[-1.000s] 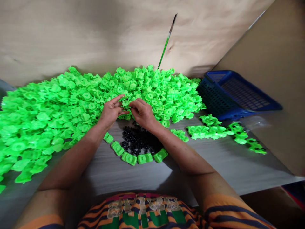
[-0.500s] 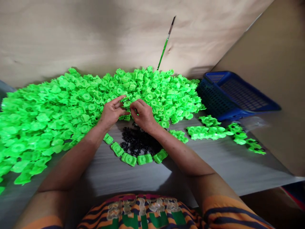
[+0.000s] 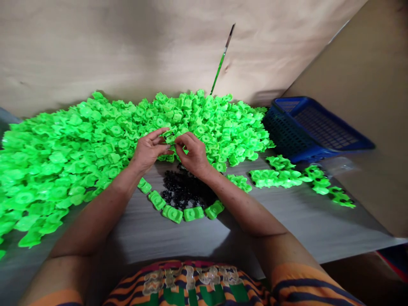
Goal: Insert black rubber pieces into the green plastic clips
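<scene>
Between thumb and fingers, my left hand (image 3: 149, 149) holds a small green plastic piece (image 3: 169, 137) with a black part across it. My right hand (image 3: 191, 152) is closed in a pinch at the right side of that piece; what its fingertips grip is too small to make out. Just below the hands lies a heap of small black parts (image 3: 185, 189). Several green pieces (image 3: 172, 213) form a curved row along the near edge of that heap. A large pile of green pieces (image 3: 79, 144) spreads behind and to the left.
A blue basket (image 3: 318, 127) stands tilted at the right. Grouped green pieces (image 3: 274, 177) lie on the grey table (image 3: 287, 216) in front of it, near a clear plastic bag (image 3: 342, 165). A thin brush (image 3: 221, 61) stands upright behind the pile.
The green piece has turned slightly between my fingers, and its black part shows at a different angle. Both hands have stayed nearly in place.
</scene>
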Motion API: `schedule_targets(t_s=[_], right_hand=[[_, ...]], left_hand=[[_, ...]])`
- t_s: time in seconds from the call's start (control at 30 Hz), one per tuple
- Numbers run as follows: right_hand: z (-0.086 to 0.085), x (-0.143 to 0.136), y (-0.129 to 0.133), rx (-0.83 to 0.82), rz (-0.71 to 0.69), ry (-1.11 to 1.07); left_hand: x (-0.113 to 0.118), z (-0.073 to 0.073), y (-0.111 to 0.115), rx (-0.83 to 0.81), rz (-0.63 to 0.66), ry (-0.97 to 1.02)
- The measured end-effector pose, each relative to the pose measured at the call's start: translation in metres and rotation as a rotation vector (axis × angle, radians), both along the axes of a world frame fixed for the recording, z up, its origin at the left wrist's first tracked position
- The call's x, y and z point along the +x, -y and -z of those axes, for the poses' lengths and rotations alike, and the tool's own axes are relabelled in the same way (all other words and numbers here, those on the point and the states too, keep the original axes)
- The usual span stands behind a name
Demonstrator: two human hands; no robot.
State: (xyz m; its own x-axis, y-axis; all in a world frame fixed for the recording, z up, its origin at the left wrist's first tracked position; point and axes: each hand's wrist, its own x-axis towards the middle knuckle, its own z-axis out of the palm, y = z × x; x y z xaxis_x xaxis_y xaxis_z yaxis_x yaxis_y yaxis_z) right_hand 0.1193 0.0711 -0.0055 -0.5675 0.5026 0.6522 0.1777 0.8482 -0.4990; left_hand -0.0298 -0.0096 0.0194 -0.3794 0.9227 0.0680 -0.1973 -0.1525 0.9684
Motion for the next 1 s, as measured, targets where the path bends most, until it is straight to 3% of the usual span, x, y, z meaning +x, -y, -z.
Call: schedule_targets(t_s=[0.2,0.4,0.73,1.0], right_hand=[[0.011,-0.002,-0.01,-0.064,-0.018,-0.173],[0.018,-0.005,-0.015,-0.097,-0.101,-0.219],[0.022,-0.01,-0.012,-0.206,-0.112,-0.291],[0.022,-0.014,-0.009,-0.469,-0.148,-0.359]], left_hand=[[-0.005,0.004,-0.003,0.032,-0.036,0.017],[-0.009,0.008,-0.004,0.052,-0.062,-0.007],[-0.008,0.007,-0.003,0.099,-0.089,-0.076],[-0.005,0.006,-0.002,0.125,-0.092,-0.092]])
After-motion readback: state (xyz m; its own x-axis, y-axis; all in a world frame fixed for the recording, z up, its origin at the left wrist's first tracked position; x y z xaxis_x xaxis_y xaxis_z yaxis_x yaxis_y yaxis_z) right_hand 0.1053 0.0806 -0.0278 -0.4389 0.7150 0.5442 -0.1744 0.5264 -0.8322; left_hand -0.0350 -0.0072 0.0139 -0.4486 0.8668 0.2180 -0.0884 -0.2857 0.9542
